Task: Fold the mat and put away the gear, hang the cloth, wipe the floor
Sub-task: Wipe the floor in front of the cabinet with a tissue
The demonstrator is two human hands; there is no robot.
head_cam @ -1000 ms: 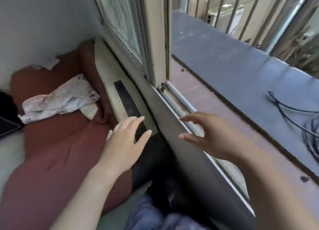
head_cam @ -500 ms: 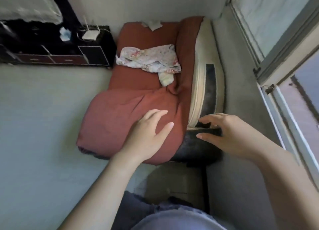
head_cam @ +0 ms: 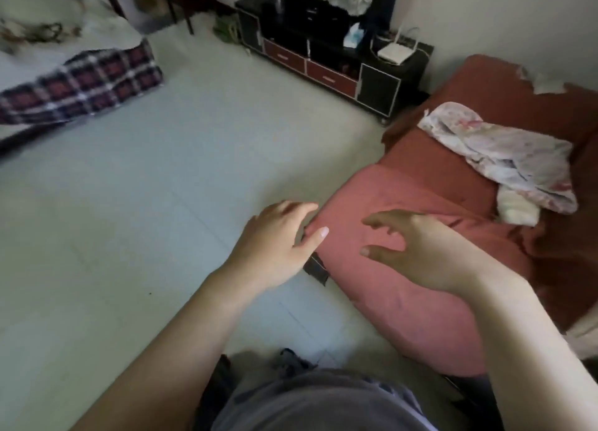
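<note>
A folded red mat (head_cam: 420, 301) lies on the pale tiled floor (head_cam: 161, 220) at the right, against the wall. A crumpled white floral cloth (head_cam: 504, 158) rests on its far part. My left hand (head_cam: 275, 242) hovers at the mat's left edge with fingers relaxed and spread, holding nothing. My right hand (head_cam: 424, 246) hangs just above the mat's near fold, fingers spread and slightly bent, also empty. A dark strip (head_cam: 317, 268) sticks out from under the mat's edge below my left hand.
A black cabinet (head_cam: 339, 58) with red drawers stands at the far wall, with a white router (head_cam: 394, 53) on top. A bed with a plaid cover (head_cam: 81, 87) sits at the far left. My knees are at the bottom.
The view has swung left from the window and sill to the room floor. Both hands stayed raised and empty, now over the mat's left edge instead of its right side.
</note>
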